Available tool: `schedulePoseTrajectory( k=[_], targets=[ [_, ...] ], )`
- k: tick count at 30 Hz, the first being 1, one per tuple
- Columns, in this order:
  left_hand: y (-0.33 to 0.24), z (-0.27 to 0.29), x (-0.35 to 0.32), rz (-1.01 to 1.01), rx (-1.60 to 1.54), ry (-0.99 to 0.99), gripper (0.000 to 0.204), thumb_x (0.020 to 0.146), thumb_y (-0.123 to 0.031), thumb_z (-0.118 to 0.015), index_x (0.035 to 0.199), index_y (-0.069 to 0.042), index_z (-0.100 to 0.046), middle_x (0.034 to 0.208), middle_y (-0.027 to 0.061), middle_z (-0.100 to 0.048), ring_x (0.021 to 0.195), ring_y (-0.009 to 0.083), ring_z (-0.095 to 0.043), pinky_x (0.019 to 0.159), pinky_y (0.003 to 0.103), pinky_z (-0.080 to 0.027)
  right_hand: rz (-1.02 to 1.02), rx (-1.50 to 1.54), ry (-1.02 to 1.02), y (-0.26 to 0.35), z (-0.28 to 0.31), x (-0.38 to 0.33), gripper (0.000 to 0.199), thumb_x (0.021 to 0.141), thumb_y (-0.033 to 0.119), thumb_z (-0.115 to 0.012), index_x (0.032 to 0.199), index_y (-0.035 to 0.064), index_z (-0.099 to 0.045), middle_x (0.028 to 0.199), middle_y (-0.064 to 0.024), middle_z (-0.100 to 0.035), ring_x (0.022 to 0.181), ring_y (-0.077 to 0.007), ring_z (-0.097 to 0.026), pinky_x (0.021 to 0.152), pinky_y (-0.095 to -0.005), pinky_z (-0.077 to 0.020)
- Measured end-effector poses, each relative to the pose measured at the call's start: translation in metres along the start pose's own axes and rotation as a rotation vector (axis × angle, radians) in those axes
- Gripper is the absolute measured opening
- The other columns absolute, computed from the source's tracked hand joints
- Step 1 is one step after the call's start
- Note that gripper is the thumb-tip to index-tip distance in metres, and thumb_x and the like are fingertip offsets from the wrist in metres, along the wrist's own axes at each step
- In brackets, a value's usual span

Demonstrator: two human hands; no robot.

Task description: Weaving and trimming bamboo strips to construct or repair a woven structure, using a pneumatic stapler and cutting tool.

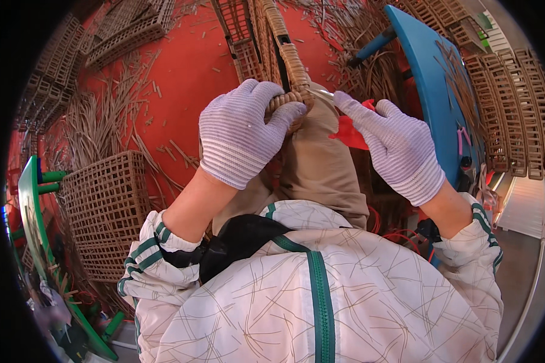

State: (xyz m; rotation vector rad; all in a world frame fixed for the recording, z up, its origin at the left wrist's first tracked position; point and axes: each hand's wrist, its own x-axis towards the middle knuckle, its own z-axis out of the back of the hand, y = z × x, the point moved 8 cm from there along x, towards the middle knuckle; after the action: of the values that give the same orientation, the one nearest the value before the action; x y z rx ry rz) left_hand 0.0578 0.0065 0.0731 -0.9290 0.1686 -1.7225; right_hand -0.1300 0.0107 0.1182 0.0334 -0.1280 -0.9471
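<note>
A woven rattan frame [293, 66] with a thick wrapped rim reaches from the top of the view down to my lap. My left hand [245, 130], in a striped white-and-lilac glove, is wrapped round the near corner of that rim, thumb on top. My right hand [399, 142], gloved alike, is closed at the right, its index finger stretched toward the corner. From its fingertip a thin shiny metal tool [322, 92] points to the rim; its handle is hidden in the hand. A bright red piece of material [349, 133] shows beside the right palm.
Loose rattan strips [106, 100] litter the red floor [184, 66]. A lattice panel [106, 212] leans against a green-legged stand [33, 212] at left. At right is a blue table [430, 78], with several woven panels [515, 112] beyond it. More woven pieces [130, 30] lie at far left.
</note>
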Motion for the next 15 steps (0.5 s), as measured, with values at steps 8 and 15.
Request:
schedulePoseTrajectory(
  k=[8, 15],
  targets=[
    [0.0, -0.002, -0.001, -0.017, 0.037, -0.017, 0.031, 0.084, -0.038, -0.077, 0.09, -0.009, -0.07, 0.079, 0.0096, -0.066, 0.069, 0.0307, -0.067, 0.062, 0.041, -0.053, -0.021, 0.268, -0.072, -0.021, -0.022, 0.001, 0.044, 0.098, 0.006, -0.057, 0.141, 0.0137, -0.059, 0.105, -0.0166, -0.07, 0.09, -0.035, -0.068, 0.082, -0.0377, -0.0566],
    [-0.002, 0.002, -0.001, -0.059, 0.069, -0.029, 0.02, 0.084, -0.026, -0.079, 0.091, -0.009, -0.071, 0.082, 0.0105, -0.068, 0.067, 0.0294, -0.066, 0.06, 0.038, -0.052, 0.114, -0.14, -0.077, 0.0, -0.02, 0.009, 0.055, 0.096, 0.012, -0.058, 0.146, 0.0321, -0.053, 0.08, -0.0105, -0.058, 0.062, -0.0277, -0.063, 0.055, -0.0355, -0.0547]
  ],
)
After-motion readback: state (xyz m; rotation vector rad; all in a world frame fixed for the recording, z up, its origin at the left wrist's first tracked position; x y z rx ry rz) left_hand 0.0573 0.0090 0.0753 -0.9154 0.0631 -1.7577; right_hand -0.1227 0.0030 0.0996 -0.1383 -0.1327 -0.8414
